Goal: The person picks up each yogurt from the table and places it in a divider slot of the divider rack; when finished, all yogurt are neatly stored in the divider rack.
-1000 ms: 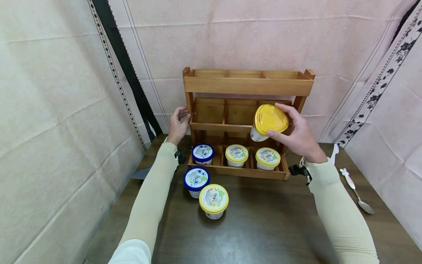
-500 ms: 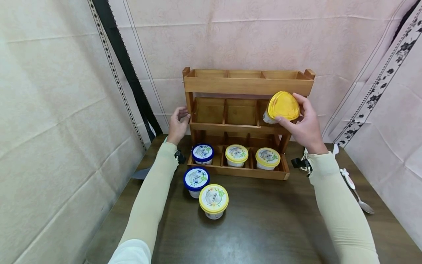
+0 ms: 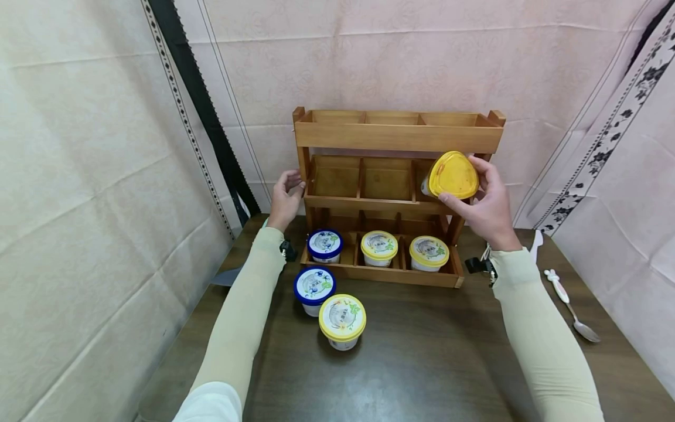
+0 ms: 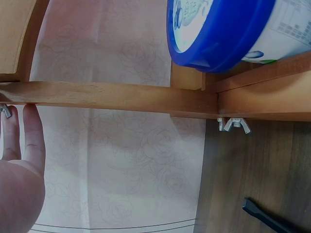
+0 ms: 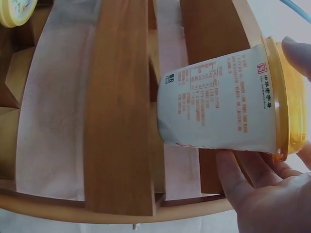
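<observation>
My right hand grips a white tub with a plain yellow lid, thumb and fingers around the lid's edge. The tub is tilted, its lid towards me and its base at the right compartment of the wooden rack's middle tier. My left hand is at the rack's left post; in the left wrist view two straight fingers touch the post beside a wing nut. On the bottom tier stand a blue-lidded tub and two yellow-lidded tubs.
In front of the rack, a blue-lidded tub and a yellow-lidded tub stand close together on the dark wooden table. A spoon with a white handle lies at the right. Cloth walls surround the table.
My right hand has moved up and to the right with the yellow-lidded tub, from in front of the lower middle tier to its right compartment. My left hand has stayed put.
</observation>
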Motion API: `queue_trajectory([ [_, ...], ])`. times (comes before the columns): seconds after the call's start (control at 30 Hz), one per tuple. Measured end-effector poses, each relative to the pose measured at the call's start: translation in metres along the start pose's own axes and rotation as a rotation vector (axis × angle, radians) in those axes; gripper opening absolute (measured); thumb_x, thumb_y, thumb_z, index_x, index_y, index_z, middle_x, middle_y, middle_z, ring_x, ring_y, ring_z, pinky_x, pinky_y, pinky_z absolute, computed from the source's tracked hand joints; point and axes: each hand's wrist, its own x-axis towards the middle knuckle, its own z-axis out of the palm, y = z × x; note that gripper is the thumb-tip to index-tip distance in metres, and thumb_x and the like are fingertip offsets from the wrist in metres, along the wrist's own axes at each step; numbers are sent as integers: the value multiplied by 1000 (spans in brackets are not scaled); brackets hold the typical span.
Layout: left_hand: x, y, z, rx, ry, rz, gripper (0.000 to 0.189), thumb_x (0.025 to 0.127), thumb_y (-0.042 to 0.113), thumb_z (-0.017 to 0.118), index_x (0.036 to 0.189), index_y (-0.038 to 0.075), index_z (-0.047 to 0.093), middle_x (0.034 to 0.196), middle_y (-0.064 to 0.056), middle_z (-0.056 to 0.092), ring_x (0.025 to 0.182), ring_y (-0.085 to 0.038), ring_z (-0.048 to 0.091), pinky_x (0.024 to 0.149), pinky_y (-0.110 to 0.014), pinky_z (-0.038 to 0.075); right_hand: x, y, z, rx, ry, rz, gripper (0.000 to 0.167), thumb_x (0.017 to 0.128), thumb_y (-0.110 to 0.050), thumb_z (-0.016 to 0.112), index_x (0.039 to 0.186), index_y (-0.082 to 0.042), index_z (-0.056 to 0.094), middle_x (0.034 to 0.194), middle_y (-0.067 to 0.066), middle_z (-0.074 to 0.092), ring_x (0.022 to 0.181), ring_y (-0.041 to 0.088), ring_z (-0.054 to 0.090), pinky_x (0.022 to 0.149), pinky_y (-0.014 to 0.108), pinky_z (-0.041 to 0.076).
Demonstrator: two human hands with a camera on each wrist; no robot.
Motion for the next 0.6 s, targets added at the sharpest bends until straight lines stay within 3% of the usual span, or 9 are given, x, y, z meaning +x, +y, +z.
queue_trajectory([
  [0.37, -1, 0, 1, 5, -5, -8, 34, 107, 5, 60, 141, 2, 57, 139, -20, 60, 134, -35, 58, 118, -50, 46, -6, 14, 1, -77, -19, 49, 92, 84, -21, 91, 160, -22, 40, 151, 8, 56, 124, 11, 55, 95, 10, 49],
  [0.6, 1, 0, -1, -6, -7, -4, 34, 107, 6, 60, 141, 2, 56, 139, -20, 60, 133, -34, 58, 118, -49, 47, 4, 20, 2, -195, -2, 49, 88, 87, -36, 89, 161, -21, 43, 149, 10, 50, 124, 20, 51, 96, 16, 46],
])
